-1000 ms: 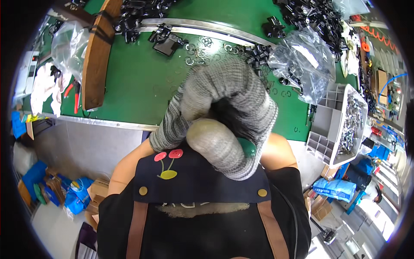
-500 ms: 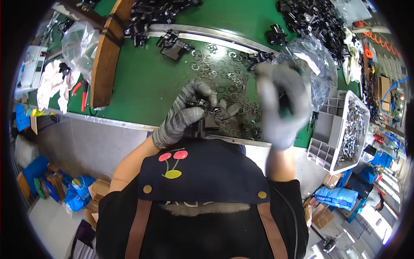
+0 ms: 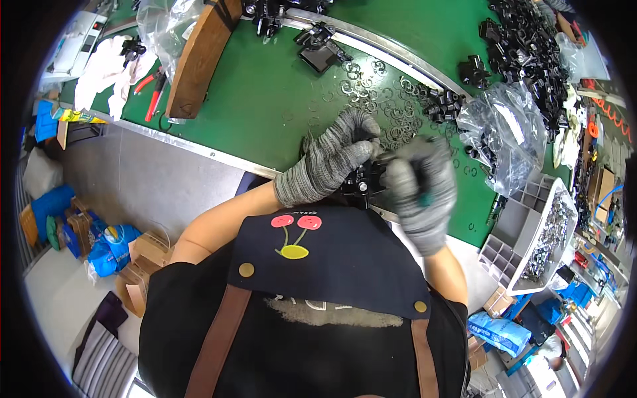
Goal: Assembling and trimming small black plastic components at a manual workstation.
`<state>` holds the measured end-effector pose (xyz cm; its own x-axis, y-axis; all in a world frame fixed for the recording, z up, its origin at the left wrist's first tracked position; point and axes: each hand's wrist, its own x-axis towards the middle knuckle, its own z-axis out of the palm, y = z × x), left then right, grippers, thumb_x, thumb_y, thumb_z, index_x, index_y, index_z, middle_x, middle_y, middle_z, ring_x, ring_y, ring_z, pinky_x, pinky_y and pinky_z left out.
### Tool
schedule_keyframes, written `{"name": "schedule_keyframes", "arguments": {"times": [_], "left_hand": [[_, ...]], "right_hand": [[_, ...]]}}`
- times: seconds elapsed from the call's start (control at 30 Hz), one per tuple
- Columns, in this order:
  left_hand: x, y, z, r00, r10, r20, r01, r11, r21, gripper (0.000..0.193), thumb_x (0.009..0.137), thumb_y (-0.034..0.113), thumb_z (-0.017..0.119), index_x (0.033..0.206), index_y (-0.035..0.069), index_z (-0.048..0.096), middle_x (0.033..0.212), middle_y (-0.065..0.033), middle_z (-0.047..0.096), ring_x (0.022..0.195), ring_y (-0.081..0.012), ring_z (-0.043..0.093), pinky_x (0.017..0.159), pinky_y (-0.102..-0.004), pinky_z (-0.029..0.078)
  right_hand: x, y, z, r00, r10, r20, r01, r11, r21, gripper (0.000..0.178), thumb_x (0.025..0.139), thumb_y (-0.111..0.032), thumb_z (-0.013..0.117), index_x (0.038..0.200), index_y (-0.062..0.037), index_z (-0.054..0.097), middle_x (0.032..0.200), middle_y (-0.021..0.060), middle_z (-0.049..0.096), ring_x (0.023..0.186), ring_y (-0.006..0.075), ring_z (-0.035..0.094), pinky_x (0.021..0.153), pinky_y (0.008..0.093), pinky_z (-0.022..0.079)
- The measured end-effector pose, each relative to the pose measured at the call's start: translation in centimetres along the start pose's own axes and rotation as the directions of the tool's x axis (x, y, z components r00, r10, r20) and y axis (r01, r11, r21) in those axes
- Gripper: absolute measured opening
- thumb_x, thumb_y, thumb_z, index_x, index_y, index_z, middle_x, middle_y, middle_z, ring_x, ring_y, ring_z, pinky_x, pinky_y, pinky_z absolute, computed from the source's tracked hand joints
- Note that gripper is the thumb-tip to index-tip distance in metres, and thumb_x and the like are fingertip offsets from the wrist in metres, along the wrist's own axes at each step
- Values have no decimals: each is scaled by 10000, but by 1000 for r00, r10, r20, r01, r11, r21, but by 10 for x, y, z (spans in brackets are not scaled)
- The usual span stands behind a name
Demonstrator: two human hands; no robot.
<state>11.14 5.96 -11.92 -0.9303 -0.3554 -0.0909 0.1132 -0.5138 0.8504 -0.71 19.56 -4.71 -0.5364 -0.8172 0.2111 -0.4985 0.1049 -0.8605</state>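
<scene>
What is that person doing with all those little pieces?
A person in grey gloves is working at a green table. The left hand and the right hand are close together, holding a small black part between them at the table's near edge. Lots of little metal rings lie scattered just beyond the hands. A clear bag and a pile of black parts sit to the right, next to a white tray of small metal pieces.

Both grey knit-gloved hands meet over the green bench mat (image 3: 265, 86): the left hand (image 3: 330, 158) grips a small black plastic part (image 3: 361, 180), the right hand (image 3: 419, 188) closes around a green-handled tool (image 3: 424, 197) beside scattered metal rings (image 3: 391, 106)
</scene>
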Motion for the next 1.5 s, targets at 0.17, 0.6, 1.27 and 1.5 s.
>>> {"name": "schedule_keyframes", "arguments": {"times": [0.17,0.6,1.27,1.5], "left_hand": [[5,-41,-19,991,131,-7,-130,976,-176,449,903,354,717,1218,95,529,1126,-65,601,1020,-138,555,903,-279,442],[-20,-12,1,978,202,-42,-201,979,34,599,882,519,688,1231,56,536,1170,-63,599,1092,-162,563,983,-339,448],[-5,13,-8,996,20,91,-7,990,-141,387,936,301,605,1236,68,526,1124,-41,578,1099,-141,534,989,-305,427],[-6,20,-5,993,-42,112,80,930,-359,416,877,273,645,1223,74,529,1118,-54,588,1094,-157,554,985,-317,449]], "right_hand": [[-13,22,54,976,-62,-211,50,997,-63,102,935,-111,640,954,-37,571,860,87,557,788,203,543,727,318,454],[9,-11,4,864,469,184,-491,704,513,130,876,-80,697,964,-7,634,884,71,612,766,135,571,712,292,487],[40,-44,4,918,-68,-391,345,625,701,805,761,45,772,1438,-155,385,956,43,516,787,123,541,636,244,519],[31,-40,14,950,9,-313,235,642,730,943,721,159,743,1480,-245,355,980,59,544,795,155,591,707,296,585]]}}
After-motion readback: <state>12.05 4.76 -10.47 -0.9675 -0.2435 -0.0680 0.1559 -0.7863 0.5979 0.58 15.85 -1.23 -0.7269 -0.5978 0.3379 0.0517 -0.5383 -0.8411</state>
